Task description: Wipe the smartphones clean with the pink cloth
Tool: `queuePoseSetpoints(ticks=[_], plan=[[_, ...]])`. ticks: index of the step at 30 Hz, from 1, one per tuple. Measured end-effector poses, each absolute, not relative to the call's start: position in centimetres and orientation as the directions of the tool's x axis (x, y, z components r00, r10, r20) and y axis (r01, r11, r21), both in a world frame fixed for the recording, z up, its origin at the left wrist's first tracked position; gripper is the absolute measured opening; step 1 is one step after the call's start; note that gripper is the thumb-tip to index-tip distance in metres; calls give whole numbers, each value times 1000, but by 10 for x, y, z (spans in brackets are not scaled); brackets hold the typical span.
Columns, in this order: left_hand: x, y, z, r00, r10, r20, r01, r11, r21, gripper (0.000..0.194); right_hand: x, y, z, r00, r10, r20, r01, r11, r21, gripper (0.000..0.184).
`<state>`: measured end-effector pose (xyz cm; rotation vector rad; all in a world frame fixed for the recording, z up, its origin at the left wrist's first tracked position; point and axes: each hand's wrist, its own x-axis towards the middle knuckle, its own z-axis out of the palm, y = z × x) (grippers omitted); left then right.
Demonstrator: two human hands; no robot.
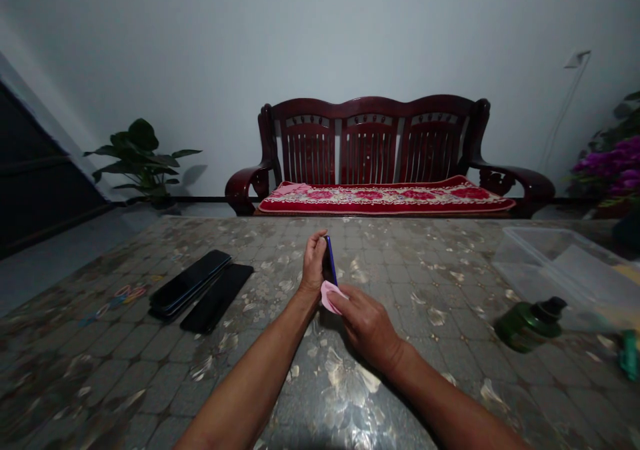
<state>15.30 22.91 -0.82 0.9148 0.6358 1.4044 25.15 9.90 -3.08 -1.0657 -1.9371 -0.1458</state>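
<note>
Well to the left of the fingers of the left hand (312, 267), a stack of dark phones (190, 282) lies on the patterned table (280, 387), with a single dark phone (219, 298) flat beside it on the side nearer the fingers. Farther left are small coloured loops (131, 295), too blurred to name. Off to the right of the fingers of the right hand (367, 320) stands a green pump bottle (527, 325), with a clear plastic box (555, 260) behind it. Beyond both sets of fingertips is a wooden bench (370, 111) with a red cover (370, 198).

Both forearms reach forward and converge. The left fingers are wrapped around a blue-edged phone (329, 263), held steeply on its edge; the right thumb and fingers pinch a pink cloth (330, 298) at its near end. Whether that phone touches the tabletop, I cannot tell.
</note>
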Motion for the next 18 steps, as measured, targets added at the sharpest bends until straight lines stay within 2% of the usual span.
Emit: queuePoseSetpoints(ticks=[6, 9, 11, 13, 15, 18], plan=[[136, 234, -5, 232, 969, 86, -543, 56, 838, 43, 241, 104, -32, -234, 642, 730, 654, 660, -371, 54], [133, 231, -2, 351, 936, 6, -601, 221, 768, 42, 239, 100, -29, -183, 650, 737, 515, 702, -492, 52], [134, 228, -2, 453, 891, -37, -634, 350, 690, 39, 243, 99, -27, -30, 704, 710, 444, 646, -621, 42], [138, 225, -3, 540, 840, -55, -620, 441, 650, 36, 250, 102, -27, 206, 777, 595, 375, 499, -782, 31], [145, 225, -7, 603, 794, -77, -569, 496, 656, 33, 261, 108, -30, 423, 813, 401, 243, 324, -914, 26], [155, 227, -19, 636, 763, -115, -498, 520, 694, 30, 280, 120, -36, 554, 818, 153, -7, 188, -982, 34]])
